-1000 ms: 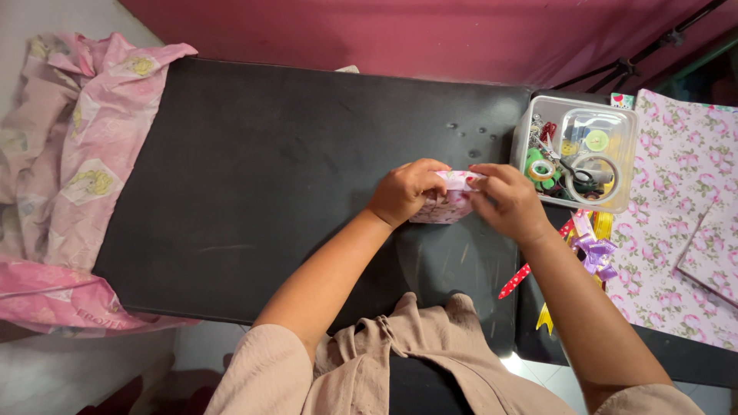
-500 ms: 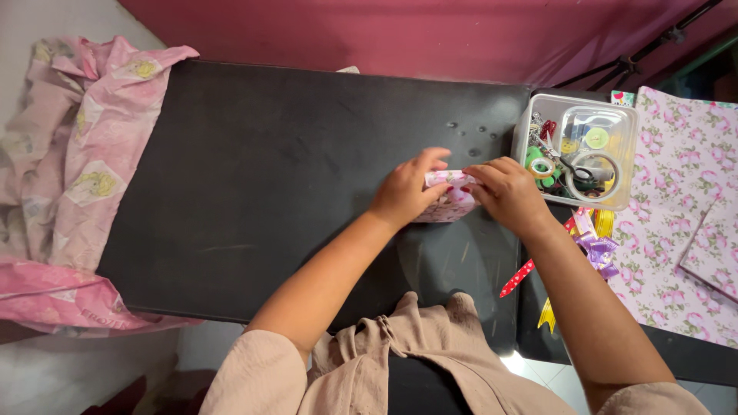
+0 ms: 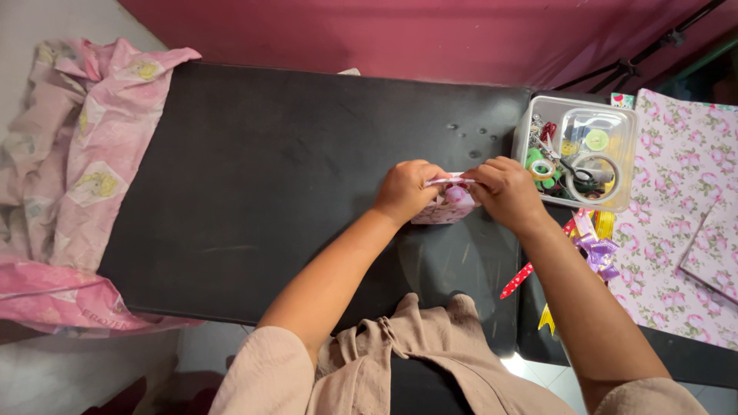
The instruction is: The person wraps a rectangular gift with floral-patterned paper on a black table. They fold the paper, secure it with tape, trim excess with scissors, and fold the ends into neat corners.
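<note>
From the head camera I look straight down on a black table [image 3: 254, 169]. My left hand [image 3: 405, 192] and right hand [image 3: 507, 192] meet near its right edge, both curled closed on a small box wrapped in pink floral paper [image 3: 444, 206]. The box sits on the table between the 2 hands. The left fingers are bunched over its top left corner, and the right fingers pinch a flap of the paper along the top edge. Thumbs and fingertips of both hands nearly touch above the box, hiding most of it.

Just right of my right hand stands a clear plastic box [image 3: 624, 165] holding scissors [image 3: 567, 165], rolls of tape and small green pieces. Below it lie a purple ribbon bow [image 3: 598, 252] and a red spotted ribbon strip [image 3: 516, 280], partly over the table's edge. Further right, sheets of floral wrapping paper [image 3: 676, 192] are spread flat. At far left, a crumpled pink cloth [image 3: 69, 177] hangs over the table's left end.
</note>
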